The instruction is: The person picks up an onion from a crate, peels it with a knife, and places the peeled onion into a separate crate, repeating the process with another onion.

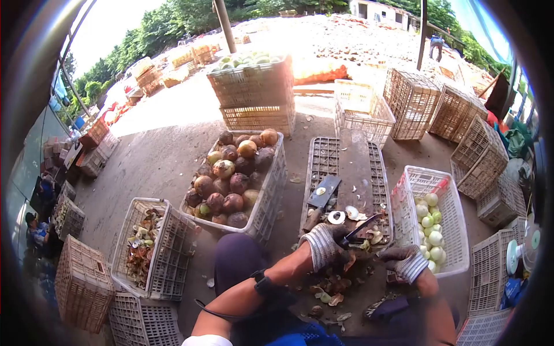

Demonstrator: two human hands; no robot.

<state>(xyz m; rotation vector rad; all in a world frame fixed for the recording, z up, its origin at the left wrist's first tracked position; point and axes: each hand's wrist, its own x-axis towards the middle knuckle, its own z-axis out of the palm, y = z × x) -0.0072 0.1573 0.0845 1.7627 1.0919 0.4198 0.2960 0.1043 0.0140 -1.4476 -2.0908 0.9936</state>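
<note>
My left hand (326, 242), in a dark work glove with a striped cuff, is wrapped around the handle of a knife (365, 226). The blade points up and right, over the front end of a worn wooden board (353, 167). To its right, my right hand (399, 260), gloved too, is low by the near corner of a white crate (456, 230) of peeled onions (430, 225). Its fingers look loosely apart, and no onion shows in them. Cut onion pieces (336, 217) and skins lie at the board's near end, beside a broad flat blade (325, 191).
Unpeeled onions (234, 183) fill a large crate (270, 210) at front left. Nearer left is a crate of skins (145, 248). The board rests on an upturned crate (314, 164). Scraps (332, 288) litter the floor between my legs. Stacked crates (254, 92) stand ahead.
</note>
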